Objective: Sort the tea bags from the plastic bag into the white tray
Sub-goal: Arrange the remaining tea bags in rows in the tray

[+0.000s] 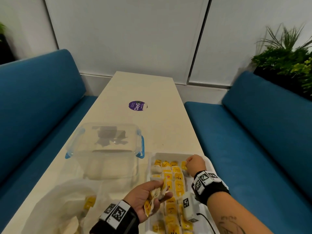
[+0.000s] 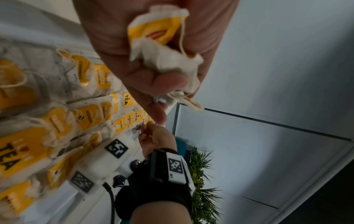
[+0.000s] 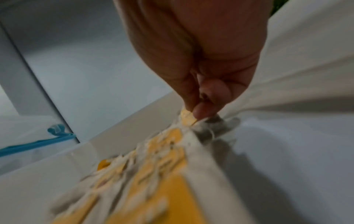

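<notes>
The white tray (image 1: 172, 155) lies at the table's near right, lined with rows of yellow-tagged tea bags (image 1: 176, 180). My right hand (image 1: 194, 164) is at the tray's far right corner and pinches the yellow tag of a tea bag (image 3: 186, 116) between thumb and forefinger. My left hand (image 1: 148, 198) hovers over the tray's left edge, its fingers curled round a bunch of tea bags (image 2: 162, 45). The clear plastic bag (image 1: 67, 205) lies at the near left with a yellow-tagged tea bag (image 1: 89, 201) inside.
A clear lidded box with blue clips (image 1: 104, 141) stands on the cream table (image 1: 152, 88) behind the bag. A purple round sticker (image 1: 137, 106) is farther back. Blue benches (image 1: 253, 132) flank the table. Plants (image 1: 287, 61) stand at the right.
</notes>
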### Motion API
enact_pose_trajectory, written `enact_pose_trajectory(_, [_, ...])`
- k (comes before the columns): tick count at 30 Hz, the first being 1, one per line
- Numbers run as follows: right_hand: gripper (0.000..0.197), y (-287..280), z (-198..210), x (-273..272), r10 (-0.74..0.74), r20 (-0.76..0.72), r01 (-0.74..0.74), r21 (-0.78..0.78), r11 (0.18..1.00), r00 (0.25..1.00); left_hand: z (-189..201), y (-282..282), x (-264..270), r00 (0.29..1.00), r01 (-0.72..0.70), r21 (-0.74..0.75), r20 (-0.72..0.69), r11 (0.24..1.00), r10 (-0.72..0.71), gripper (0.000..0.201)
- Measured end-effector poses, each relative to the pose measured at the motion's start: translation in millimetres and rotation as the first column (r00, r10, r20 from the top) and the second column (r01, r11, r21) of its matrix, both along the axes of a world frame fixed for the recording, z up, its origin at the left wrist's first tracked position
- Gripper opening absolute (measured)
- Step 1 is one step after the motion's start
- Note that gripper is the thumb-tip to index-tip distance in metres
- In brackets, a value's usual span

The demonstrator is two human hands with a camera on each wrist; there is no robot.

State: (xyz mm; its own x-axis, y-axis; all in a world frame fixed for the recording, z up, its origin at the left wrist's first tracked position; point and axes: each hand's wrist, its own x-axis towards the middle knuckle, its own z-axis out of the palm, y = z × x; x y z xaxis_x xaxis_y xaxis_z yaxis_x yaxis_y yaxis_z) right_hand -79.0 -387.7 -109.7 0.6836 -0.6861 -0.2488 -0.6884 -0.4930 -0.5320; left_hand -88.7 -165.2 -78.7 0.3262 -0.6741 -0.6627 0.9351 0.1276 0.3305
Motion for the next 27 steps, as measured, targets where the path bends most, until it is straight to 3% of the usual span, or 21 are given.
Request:
enact_pose_trajectory(4, [0.026, 2.7, -12.3, -3.7, -0.264, 0.190, 0.227, 0.193, 0.955, 0.946, -4.6, -1.3, 2.2, 0.999, 0.027, -0.003, 0.022, 1.000, -0.027, 0.018])
enact_pose_trajectory(6, [0.031, 2.6, -8.6, -9.3, -0.306, 0.231, 0.264, 0.193, 0.945, 0.924, -4.8, -2.0, 1.4, 0.998, 0.042, 0.006, 0.050, 0.999, -0.042, 0.015])
enact_pose_trajectory(9, [0.025, 1.9, 9.1, -19.4, -0.277, 0.287, 0.237, 0.166, 0.957, 0.917, -4.3, -4.4, -0.9, 0.994, 0.040, 0.021, 0.097, 0.999, -0.042, 0.004])
enact_pose_trajectory(12, [0.019, 8.8, 45.2, -33.6, -0.081, 0.251, 0.018, 0.242, 0.970, 0.965, -5.2, -8.9, -2.5, 0.990, 0.045, 0.008, 0.135, 0.999, -0.046, 0.006])
enact_pose_trajectory(15, [0.029, 29.9, 87.6, -53.9, 0.208, 0.178, -0.261, 0.366, 0.893, 0.962, -5.3, -14.5, -2.9, 0.983, 0.011, -0.006, 0.181, 1.000, -0.009, 0.016])
enact_pose_trajectory(19, [0.029, 61.2, 101.6, -74.2, 0.409, 0.040, -0.389, 0.409, 0.825, 0.911, 0.4, -22.8, -6.1, 0.962, -0.035, -0.061, 0.270, 0.998, 0.050, 0.014])
enact_pose_trajectory(22, [0.023, 68.4, 93.4, -81.4, 0.294, 0.139, -0.325, 0.395, 0.859, 0.946, -2.8, -27.8, -9.5, 0.948, -0.075, -0.055, 0.306, 0.996, 0.089, 0.041])
enact_pose_trajectory(27, [0.016, 62.4, 87.4, -86.0, 0.024, 0.320, -0.185, 0.483, 0.856, 0.947, -6.7, -23.0, -10.3, 0.977, -0.069, -0.049, 0.198, 0.996, 0.078, 0.008])
